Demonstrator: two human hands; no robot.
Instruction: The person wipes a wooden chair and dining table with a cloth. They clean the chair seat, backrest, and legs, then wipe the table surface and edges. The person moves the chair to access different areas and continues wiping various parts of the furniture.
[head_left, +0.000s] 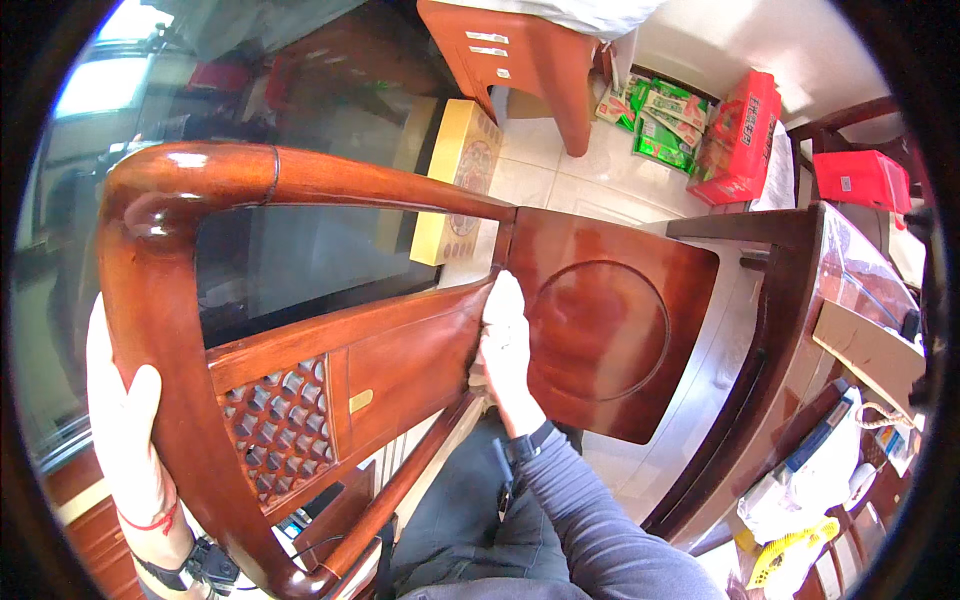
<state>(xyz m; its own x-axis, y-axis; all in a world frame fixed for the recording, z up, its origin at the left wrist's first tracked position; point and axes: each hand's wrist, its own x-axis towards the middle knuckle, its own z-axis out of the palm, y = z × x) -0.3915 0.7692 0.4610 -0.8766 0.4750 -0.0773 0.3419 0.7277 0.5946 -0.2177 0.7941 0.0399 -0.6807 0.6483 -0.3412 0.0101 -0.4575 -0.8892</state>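
Observation:
A polished reddish-brown wooden chair lies tilted before me. Its thick rounded back frame (150, 262) curves along the left, and a lattice panel (281, 424) is set in the backrest (412, 337). My left hand (124, 420) grips the frame from its outer side, thumb on the near face; it looks bright white from glare or a glove. A red string and a strapped device are on that wrist. My right hand (504, 337) rests where the backrest meets the seat (607, 330), which bears a carved circle. Glare hides whether it holds a white cloth.
A glass panel (315, 262) stands behind the chair, beside a yellow patterned box (457, 180). Further back are an orange plastic stool (517, 60), green packets (667, 124) and a red box (739, 142). A dark wooden table (780, 330) with bags stands right.

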